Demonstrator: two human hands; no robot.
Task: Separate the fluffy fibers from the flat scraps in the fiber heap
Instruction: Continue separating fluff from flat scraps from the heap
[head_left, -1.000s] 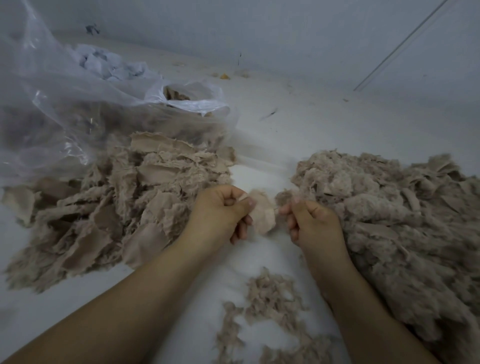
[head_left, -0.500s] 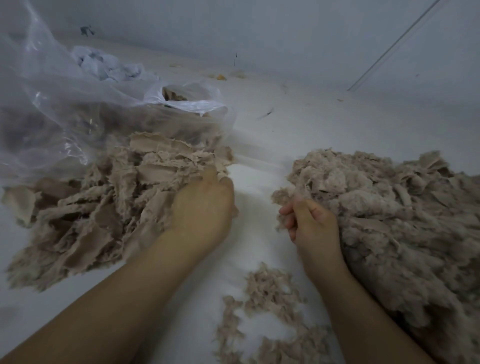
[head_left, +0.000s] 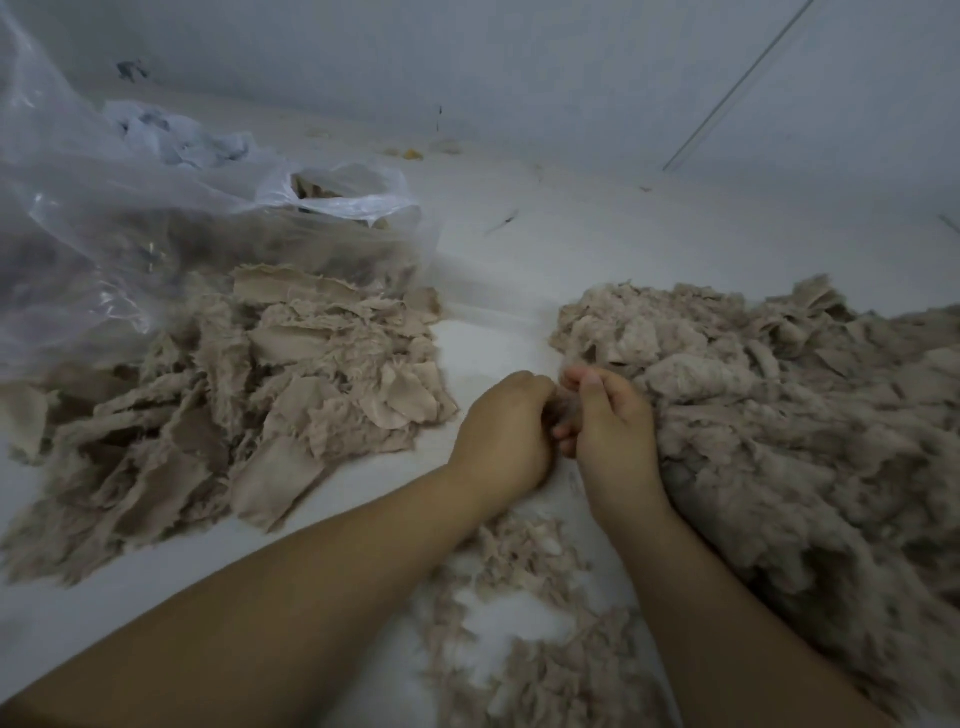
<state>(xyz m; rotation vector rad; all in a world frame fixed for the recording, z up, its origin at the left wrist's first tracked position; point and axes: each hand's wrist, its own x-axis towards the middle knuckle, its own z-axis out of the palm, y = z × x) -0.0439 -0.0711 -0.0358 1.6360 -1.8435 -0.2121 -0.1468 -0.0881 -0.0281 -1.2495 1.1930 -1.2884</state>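
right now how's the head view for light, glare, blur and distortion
Head view: dim, flat bluish light with soft shadows; glare only as white streaks on the plastic bag; the wide lens bows the edges and stretches the forearms; the right heap smears toward the lower right edge; the left hand and right hand are fairly sharp, but the tuft between them is dark and indistinct.

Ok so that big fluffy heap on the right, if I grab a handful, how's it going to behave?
The fluffy heap looks loose and wispy, so a handful would probably feel very light and squash easily. Strands look tangled, so neighbouring clumps may drag along. Stray tufts lie near the arms, suggesting it sheds bits when handled.
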